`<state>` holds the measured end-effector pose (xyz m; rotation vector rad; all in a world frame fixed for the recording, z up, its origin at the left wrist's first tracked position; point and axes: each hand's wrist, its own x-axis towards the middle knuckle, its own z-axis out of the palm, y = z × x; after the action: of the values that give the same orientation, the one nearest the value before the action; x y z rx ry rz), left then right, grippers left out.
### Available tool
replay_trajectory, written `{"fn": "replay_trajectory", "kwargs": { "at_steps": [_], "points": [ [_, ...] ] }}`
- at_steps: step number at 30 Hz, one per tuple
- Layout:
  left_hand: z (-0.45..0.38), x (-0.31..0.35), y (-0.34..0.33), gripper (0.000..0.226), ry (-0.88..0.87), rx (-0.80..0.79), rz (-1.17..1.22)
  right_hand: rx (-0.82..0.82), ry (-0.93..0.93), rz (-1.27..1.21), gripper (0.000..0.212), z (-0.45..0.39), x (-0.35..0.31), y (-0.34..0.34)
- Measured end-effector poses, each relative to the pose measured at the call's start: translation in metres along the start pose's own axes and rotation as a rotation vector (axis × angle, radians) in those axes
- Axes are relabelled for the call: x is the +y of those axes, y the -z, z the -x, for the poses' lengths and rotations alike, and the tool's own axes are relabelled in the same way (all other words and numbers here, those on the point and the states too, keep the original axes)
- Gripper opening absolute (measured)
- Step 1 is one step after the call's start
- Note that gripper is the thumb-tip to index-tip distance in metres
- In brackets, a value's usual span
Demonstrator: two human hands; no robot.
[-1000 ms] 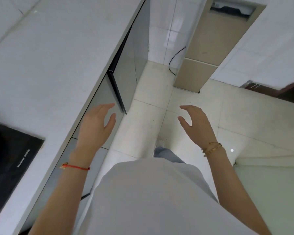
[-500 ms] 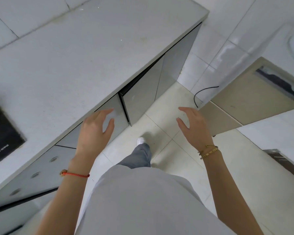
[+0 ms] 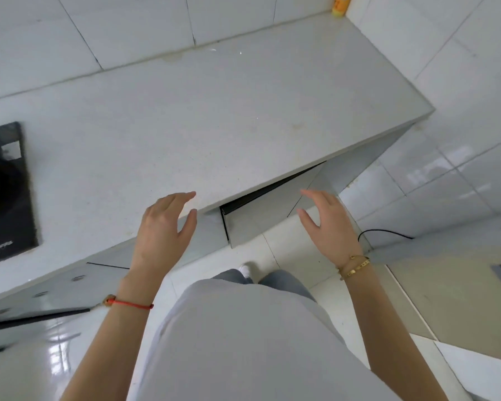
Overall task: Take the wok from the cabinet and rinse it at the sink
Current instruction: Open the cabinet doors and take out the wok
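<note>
Head view: standing at pale worktop [image 3: 209,117], looking down. Left hand [image 3: 162,233] hovering over worktop's near edge, fingers loosely spread, gripping nothing. Right hand [image 3: 327,224] hanging in front of cabinet door [image 3: 261,215], fingers likewise spread, empty, not touching door. Door standing slightly ajar under worktop's near edge, toward its right corner; dark gap showing along top. Wok not showing; cabinet interior hidden. Black cooktop [image 3: 3,192] lying at worktop's left edge. Yellow bottle [image 3: 338,5] standing at far right corner. Black cable [image 3: 385,232] trailing on floor.
</note>
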<state>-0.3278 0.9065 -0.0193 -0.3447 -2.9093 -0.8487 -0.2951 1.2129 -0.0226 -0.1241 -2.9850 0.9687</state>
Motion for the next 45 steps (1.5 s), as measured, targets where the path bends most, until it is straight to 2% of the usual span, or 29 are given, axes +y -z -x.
{"fn": "replay_trajectory", "kwargs": {
  "at_steps": [9,22,28,37,45],
  "points": [
    [0.001,0.023,-0.009,0.031,0.212,0.124,-0.046,-0.143,0.215,-0.021,0.037,-0.071,0.016,0.007],
    [0.035,0.120,-0.065,0.031,0.634,0.403,-0.055,-0.400,0.564,0.025,0.038,-0.133,0.044,0.034],
    [0.039,0.138,-0.082,0.032,0.814,0.483,-0.061,-0.461,0.683,0.033,0.037,-0.150,0.044,0.028],
    [0.033,0.113,-0.094,0.033,0.932,0.519,-0.029,-0.520,0.721,-0.006,0.038,-0.151,0.047,-0.002],
    [0.039,0.067,-0.145,0.032,0.883,0.526,-0.044,-0.478,0.786,-0.016,0.037,-0.140,0.072,-0.069]
  ]
}}
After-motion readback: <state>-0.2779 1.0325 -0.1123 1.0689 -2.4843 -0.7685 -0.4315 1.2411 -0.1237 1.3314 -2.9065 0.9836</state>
